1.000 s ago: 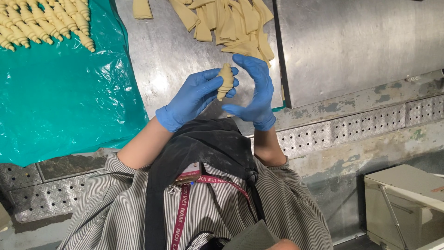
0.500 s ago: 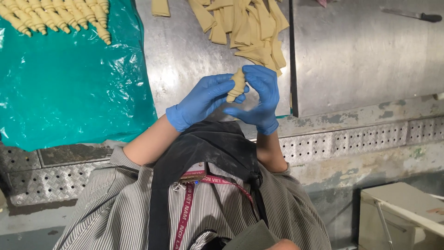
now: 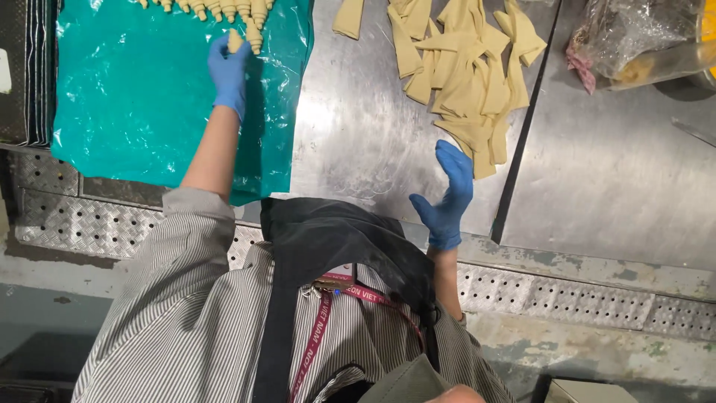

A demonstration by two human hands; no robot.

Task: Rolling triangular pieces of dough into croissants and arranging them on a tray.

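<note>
Two blue gloves cover our hands. Our left hand (image 3: 230, 71) reaches far out over the green plastic sheet (image 3: 142, 112) and pinches a small rolled dough piece (image 3: 236, 40) in its fingertips. The roll sits at the near end of a row of rolled dough pieces (image 3: 216, 9) that lies along the far edge of the green sheet. It is just beside the last roll in that row, and we cannot tell if the two touch.

Our right hand (image 3: 449, 195) is wide open and holds nothing. Its fingers point up and spread a little. It hovers to the right of the green sheet, over the shiny metal table (image 3: 358, 142). Just past its fingertips lies a pile of flat dough triangles (image 3: 466, 75), also to the right of the green sheet. One more flat piece (image 3: 349, 18) lies alone between the pile and the sheet.

Farther right of the sheet, past a dark seam (image 3: 522, 127) in the table, a crumpled clear plastic bag (image 3: 634, 37) rests. Near us hang our striped shirt (image 3: 171, 321), a black apron strap (image 3: 280, 298) and a red neck strap (image 3: 321, 328).
</note>
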